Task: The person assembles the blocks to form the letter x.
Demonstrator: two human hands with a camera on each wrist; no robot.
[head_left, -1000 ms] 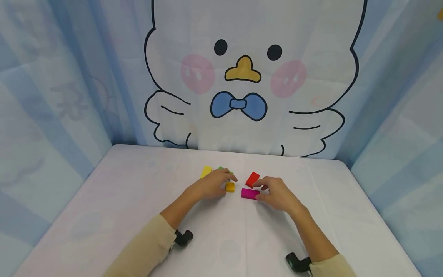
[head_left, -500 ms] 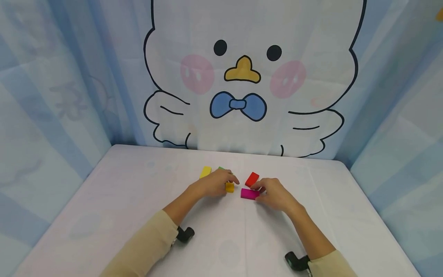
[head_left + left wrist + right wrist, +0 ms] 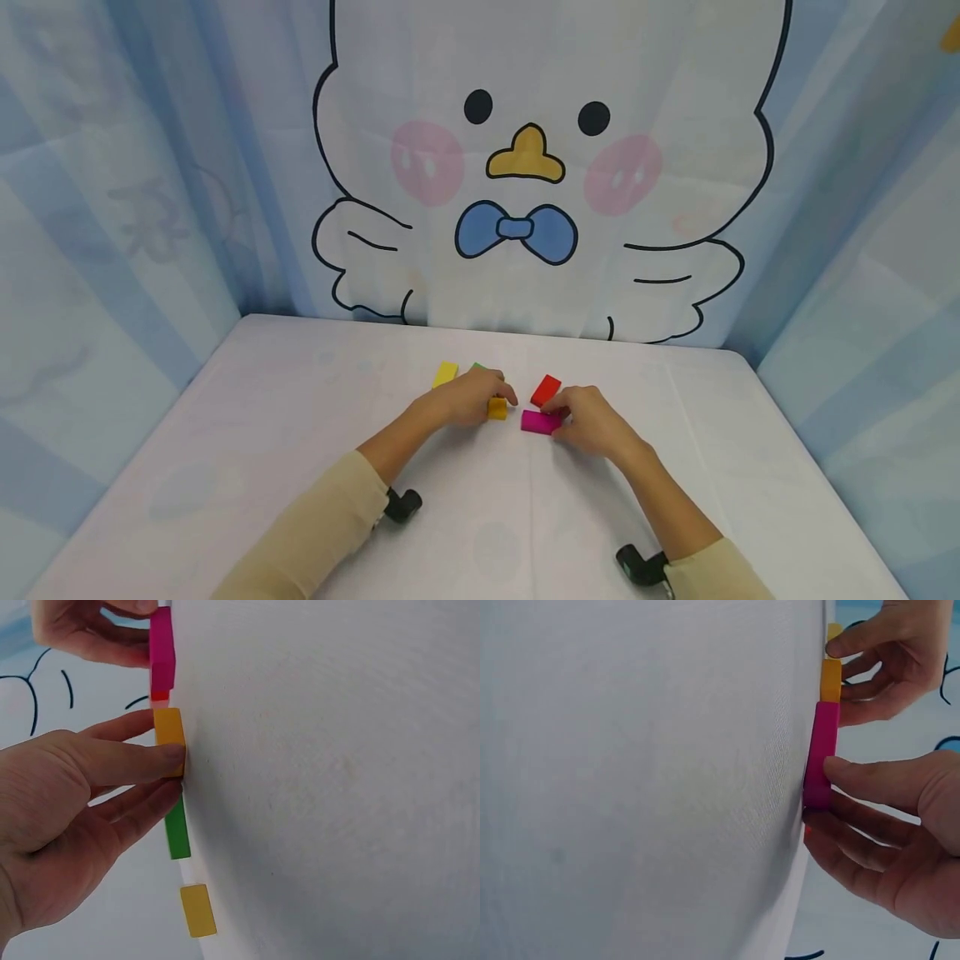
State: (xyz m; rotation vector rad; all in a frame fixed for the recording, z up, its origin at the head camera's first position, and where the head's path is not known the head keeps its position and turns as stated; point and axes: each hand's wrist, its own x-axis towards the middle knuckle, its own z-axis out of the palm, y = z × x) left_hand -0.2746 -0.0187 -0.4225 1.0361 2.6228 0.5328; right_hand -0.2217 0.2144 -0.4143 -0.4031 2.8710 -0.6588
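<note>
Fingers (image 3: 511,394) have dipped: left hand (image 3: 468,398) pinches orange block (image 3: 497,408), right hand (image 3: 590,421) magenta block (image 3: 537,422), between orange's 3 and 4 o'clock. On the table (image 3: 450,550), red block (image 3: 545,388) lies at magenta's 12, green block (image 3: 178,829) at orange's 11, yellow block (image 3: 446,372) at 10.

Head view looks forward and down, farthest out: tabletop (image 3: 487,500) plus backdrop (image 3: 525,192). Left wrist view sits close and low, rolled sideways, facing my left hand (image 3: 71,787). Right wrist view mirrors it, facing my right hand (image 3: 907,840). Wrist views share both hands, orange block (image 3: 166,727), magenta block (image 3: 162,649).
</note>
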